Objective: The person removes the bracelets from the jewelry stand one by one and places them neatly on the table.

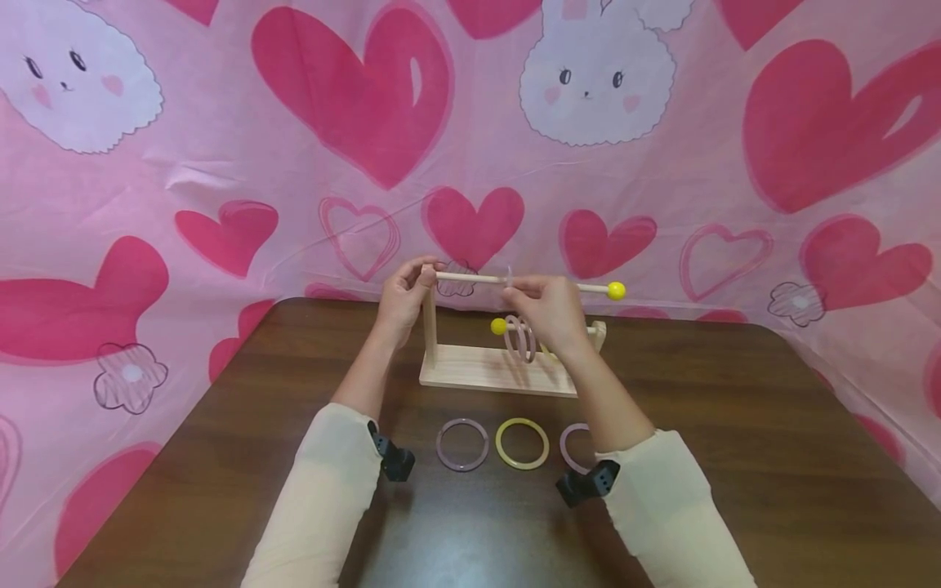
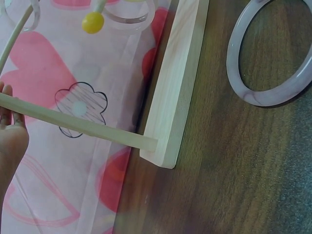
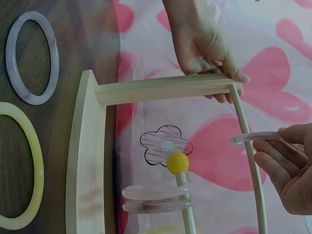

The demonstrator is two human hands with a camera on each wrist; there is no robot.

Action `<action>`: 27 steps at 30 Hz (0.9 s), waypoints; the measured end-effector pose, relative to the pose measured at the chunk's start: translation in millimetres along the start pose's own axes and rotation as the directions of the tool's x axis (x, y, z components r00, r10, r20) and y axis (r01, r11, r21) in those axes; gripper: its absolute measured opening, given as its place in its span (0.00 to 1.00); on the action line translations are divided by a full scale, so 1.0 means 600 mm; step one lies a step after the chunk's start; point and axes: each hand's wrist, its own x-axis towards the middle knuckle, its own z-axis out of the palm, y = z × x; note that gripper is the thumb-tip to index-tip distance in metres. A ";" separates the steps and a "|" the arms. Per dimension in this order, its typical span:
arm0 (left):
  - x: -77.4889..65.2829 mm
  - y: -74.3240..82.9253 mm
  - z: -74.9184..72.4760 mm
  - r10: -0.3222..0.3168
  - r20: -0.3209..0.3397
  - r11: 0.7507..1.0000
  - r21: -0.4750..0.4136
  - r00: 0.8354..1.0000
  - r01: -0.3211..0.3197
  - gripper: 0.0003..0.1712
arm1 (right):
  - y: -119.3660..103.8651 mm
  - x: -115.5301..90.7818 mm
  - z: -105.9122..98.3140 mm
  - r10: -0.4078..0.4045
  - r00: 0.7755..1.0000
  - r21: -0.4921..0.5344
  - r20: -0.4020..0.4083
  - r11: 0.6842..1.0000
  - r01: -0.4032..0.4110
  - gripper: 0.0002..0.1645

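A wooden bangle stand (image 1: 470, 371) has a post at each end and two rods tipped with yellow balls. My left hand (image 1: 399, 300) grips the top of the left post, where the upper rod (image 1: 470, 278) joins it. Between thumb and fingers, my right hand (image 1: 550, 314) pinches a pale translucent bangle (image 3: 261, 136) that encircles the upper rod partway along. Below, the lower rod ends in a yellow ball (image 3: 177, 163). On that rod hang two pale pinkish bangles (image 3: 156, 191), with a yellow one (image 3: 163, 228) behind them, partly hidden by my right hand in the head view.
In front of the stand, a lilac bangle (image 1: 439, 445), a yellow bangle (image 1: 500, 443) and another lilac bangle (image 1: 564, 447) lie in a row on the dark wooden table (image 1: 257, 457). My right forearm partly covers the last one. A pink heart-patterned cloth (image 1: 485, 155) hangs behind.
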 end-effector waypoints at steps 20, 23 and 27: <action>0.001 0.000 0.002 -0.015 -0.008 1.000 -0.017 1.000 0.015 0.23 | 0.015 -0.004 -0.030 0.013 0.999 0.006 -0.047 1.000 -0.013 0.13; 0.000 0.000 0.002 -0.017 -0.015 1.000 -0.023 1.000 0.017 0.23 | 0.016 -0.003 -0.037 0.012 0.999 0.002 -0.050 1.000 -0.012 0.13; 0.000 0.001 0.002 -0.011 -0.012 1.000 -0.018 1.000 0.011 0.26 | 0.022 -0.003 -0.045 0.013 0.998 0.011 -0.060 1.000 -0.013 0.14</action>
